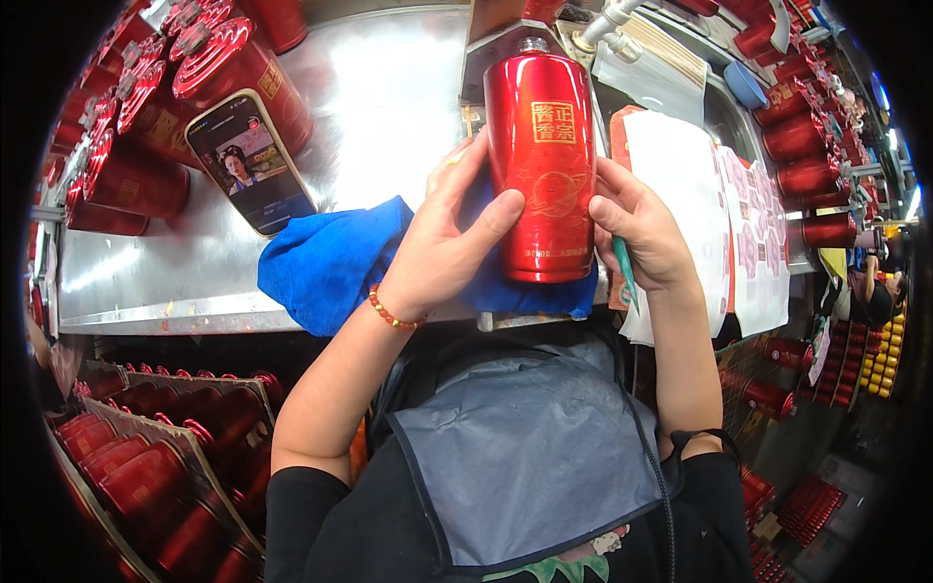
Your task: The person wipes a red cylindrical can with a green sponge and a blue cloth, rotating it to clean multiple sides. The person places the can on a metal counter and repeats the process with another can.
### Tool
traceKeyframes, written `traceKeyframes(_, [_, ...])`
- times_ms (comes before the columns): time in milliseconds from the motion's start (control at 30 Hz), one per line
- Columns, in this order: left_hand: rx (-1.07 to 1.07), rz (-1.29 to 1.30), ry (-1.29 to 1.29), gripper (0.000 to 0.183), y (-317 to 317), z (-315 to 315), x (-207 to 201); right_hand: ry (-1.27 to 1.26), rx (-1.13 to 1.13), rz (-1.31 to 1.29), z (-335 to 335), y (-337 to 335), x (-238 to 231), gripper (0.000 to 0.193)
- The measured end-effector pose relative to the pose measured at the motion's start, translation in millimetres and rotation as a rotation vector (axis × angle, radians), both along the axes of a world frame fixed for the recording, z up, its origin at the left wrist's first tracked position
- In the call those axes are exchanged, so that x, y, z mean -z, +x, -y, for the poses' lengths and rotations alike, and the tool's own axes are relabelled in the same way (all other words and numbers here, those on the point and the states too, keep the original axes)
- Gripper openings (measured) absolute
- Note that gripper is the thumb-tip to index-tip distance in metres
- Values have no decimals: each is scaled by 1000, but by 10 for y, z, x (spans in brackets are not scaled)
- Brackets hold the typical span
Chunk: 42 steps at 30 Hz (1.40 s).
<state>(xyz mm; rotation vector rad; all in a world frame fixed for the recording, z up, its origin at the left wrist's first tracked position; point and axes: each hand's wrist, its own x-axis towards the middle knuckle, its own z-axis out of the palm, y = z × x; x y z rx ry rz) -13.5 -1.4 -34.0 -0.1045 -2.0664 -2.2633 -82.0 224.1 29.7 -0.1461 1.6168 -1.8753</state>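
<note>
Above the near part of the metal counter [379, 97], a red bottle [540, 228] was held between both hands, neck pointing away, printed face up; whether it touched the blue cloth [335, 257] below could not be told. The grip was clamped on it from both sides: the left hand [452, 219] had its thumb on the front and fingers reaching behind, while the right hand [646, 233] pressed the opposite edge and also kept hold of a slim green tool [623, 267]. The bottle looked stiff, probably glass, and likely weighty if filled, though its contents did not show. Its glossy coat seemed apt to slip and to chip if knocked, so the broad body was judged a safer hold than the short neck. It shone deep red, with a square gold emblem high up, a fainter round design lower down and small gold print near the base.
</note>
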Motion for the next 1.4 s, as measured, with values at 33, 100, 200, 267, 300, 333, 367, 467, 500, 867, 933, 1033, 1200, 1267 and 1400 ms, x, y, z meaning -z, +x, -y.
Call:
traceKeyframes(33, [0,0,-6,76,-2,-2,-9,0,5,-1,0,2,1,73])
traceKeyframes(100, [-5,-7,-13,76,-2,-8,-17,1,17,-3,-2,10,4,73])
traceKeyframes(200, [-14,-24,-27,77,-5,-13,-15,8,24,-3,1,14,4,73])
traceKeyframes(267, [-20,-28,-46,77,-10,-13,2,1,22,1,-5,8,9,74])
traceKeyframes(300, [-23,-27,-46,77,-8,-14,2,-9,19,5,-11,4,17,74])
traceKeyframes(333, [-25,-25,-47,77,-4,-13,2,-14,18,7,-14,4,17,74])
traceKeyframes(367, [-26,-24,-48,77,-3,-13,2,-20,18,9,-17,3,16,74])
traceKeyframes(467, [-22,-40,-41,77,-14,-15,8,-21,23,10,-4,12,6,75])
traceKeyframes(500, [-20,-37,-35,77,-13,-16,7,-23,25,14,-2,15,4,76])
traceKeyframes(867, [-5,-32,-18,76,-5,-8,2,-18,16,-8,8,29,-10,76])
traceKeyframes(933, [-9,-27,-22,76,-4,-6,13,-11,22,-12,20,38,-22,75])
traceKeyframes(1033, [-7,-25,-15,76,-4,-5,8,-9,17,-15,5,29,0,76])
traceKeyframes(1200, [-16,-43,-84,77,-4,13,23,-25,5,-44,-40,20,49,74])
traceKeyframes(1267, [-23,-46,-124,77,2,12,7,5,44,-82,-144,-94,96,70])
traceKeyframes(1400, [-23,-72,-162,77,11,-3,-16,113,211,-217,-356,-434,-75,58])
